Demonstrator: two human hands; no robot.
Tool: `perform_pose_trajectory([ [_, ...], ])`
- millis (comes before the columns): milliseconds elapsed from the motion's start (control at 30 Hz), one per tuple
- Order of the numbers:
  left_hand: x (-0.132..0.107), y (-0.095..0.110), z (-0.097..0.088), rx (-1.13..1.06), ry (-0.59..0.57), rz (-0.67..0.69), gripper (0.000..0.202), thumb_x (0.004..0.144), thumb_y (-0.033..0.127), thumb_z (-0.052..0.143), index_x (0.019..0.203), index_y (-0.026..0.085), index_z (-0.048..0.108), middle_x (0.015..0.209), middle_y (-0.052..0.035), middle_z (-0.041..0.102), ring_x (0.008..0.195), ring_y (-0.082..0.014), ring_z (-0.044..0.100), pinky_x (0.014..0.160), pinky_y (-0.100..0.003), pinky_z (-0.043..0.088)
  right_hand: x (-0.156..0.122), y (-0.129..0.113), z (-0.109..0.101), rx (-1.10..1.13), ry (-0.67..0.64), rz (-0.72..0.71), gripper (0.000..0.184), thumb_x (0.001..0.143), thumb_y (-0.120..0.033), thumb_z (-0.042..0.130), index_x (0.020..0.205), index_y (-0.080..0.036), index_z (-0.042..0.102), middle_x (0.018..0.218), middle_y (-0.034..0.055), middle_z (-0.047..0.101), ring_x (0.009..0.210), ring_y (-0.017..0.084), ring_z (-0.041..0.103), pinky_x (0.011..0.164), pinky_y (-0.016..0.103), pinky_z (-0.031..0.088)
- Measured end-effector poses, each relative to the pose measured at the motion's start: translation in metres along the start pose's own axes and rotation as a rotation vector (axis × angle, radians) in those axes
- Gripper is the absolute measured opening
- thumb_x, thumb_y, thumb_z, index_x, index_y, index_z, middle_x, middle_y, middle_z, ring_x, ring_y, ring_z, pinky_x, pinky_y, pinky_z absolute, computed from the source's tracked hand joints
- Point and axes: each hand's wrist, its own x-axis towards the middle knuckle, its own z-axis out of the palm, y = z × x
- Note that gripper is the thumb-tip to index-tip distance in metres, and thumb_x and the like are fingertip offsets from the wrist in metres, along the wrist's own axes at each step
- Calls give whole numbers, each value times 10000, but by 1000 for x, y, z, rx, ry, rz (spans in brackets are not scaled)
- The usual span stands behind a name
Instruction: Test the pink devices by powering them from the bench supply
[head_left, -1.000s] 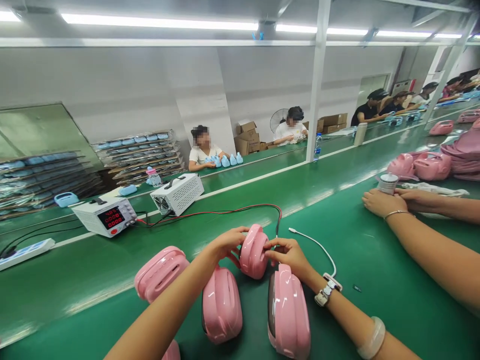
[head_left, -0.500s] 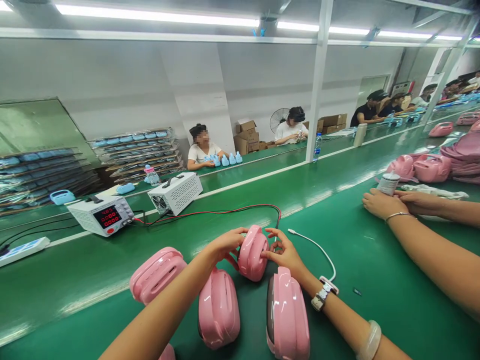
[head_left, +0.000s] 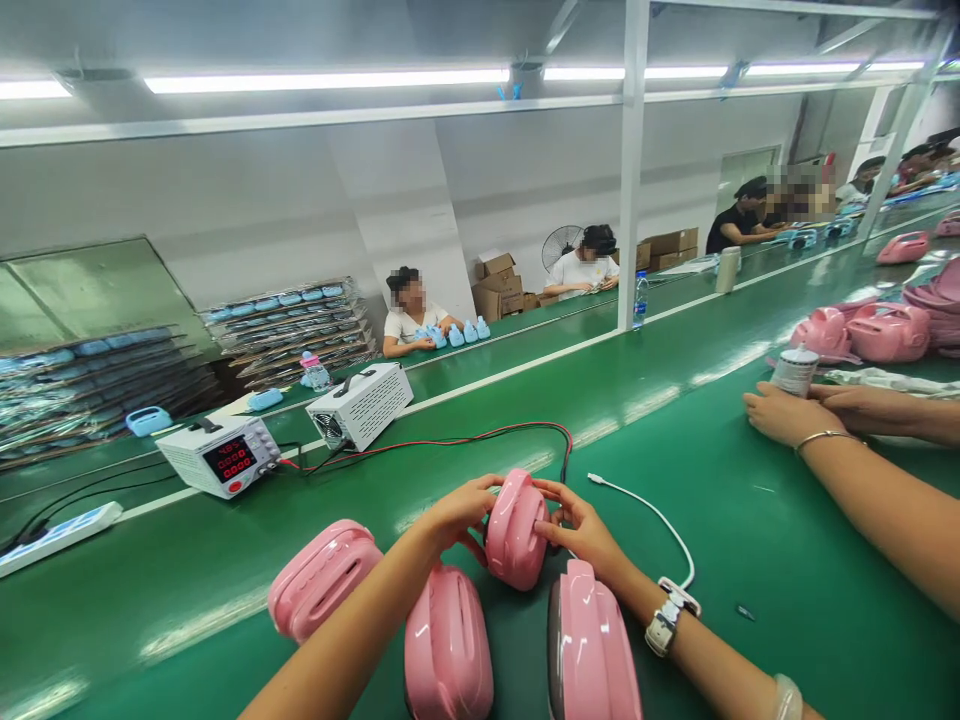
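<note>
From my head camera, I grip a pink casing (head_left: pixel 516 530) between both hands at the green desk (head_left: pixel 795 540), my left hand (head_left: pixel 459 515) curled on its left side, fingers of my right hand (head_left: pixel 583 528) set against its right. Two matching units (head_left: pixel 450 650) stand on the near side of my hands, while a white cable (head_left: pixel 651 503) curves just right; farther right, a co-worker's hands (head_left: pixel 784 413) hold a white-lidded jar (head_left: pixel 795 374).

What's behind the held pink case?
Beyond it: green bench, with red and black cables running across. Whatever sits directly behind the pink case, and its far side, is covered; can't tell.
</note>
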Motion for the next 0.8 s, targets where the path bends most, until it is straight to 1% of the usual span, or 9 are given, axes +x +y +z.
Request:
perform_pose_trajectory([
  [67, 1, -1, -1, -3, 1, 6, 627, 603, 233, 564, 1223, 235, 473, 913, -89, 630, 667, -200, 588, 433, -214, 463, 0, 1, 0, 30, -3, 5, 631, 602, -370, 775, 1166, -185, 563, 1178, 86, 575, 591, 80, 448, 589, 242, 419],
  [200, 3, -4, -1, -2, 12, -2, 628, 586, 229, 547, 1210, 230, 479, 833, -81, 630, 636, -197, 585, 455, -241, 480, 1, 5, -1, 118, -37, 41, 650, 584, -375, 789, 1166, -190, 564, 1190, 97, 568, 567, 73, 442, 553, 235, 390],
  [433, 8, -11, -1, -68, 38, -11, 682, 484, 172, 493, 1164, 216, 506, 710, -48, 595, 503, -170, 520, 523, -371, 515, 6, 23, -3, 168, -60, 49, 630, 574, -413, 797, 1147, -237, 602, 1202, 91, 576, 533, 68, 430, 516, 234, 348],
  [600, 12, -14, 1, -56, 97, -27, 691, 451, 150, 473, 1135, 219, 545, 637, -29, 565, 475, -159, 480, 561, -410, 511, 8, 35, -6, 147, -47, 40, 580, 606, -437, 790, 1138, -272, 625, 1176, 78, 600, 529, 86, 455, 516, 247, 382],
  [700, 13, -14, 1, -61, 107, -27, 710, 432, 135, 458, 1131, 222, 549, 613, -26, 553, 477, -169, 484, 563, -415, 507, 8, 34, -8, 168, -67, 74, 586, 595, -437, 801, 1134, -279, 631, 1150, 68, 615, 543, 101, 467, 517, 245, 382],
  [800, 11, -11, 2, -71, 106, -28, 677, 455, 133, 468, 1120, 221, 553, 622, -29, 554, 486, -170, 487, 575, -418, 507, 7, 29, -7, 210, -98, 128, 580, 587, -409, 814, 1125, -287, 636, 1119, 57, 630, 557, 101, 480, 542, 242, 393],
])
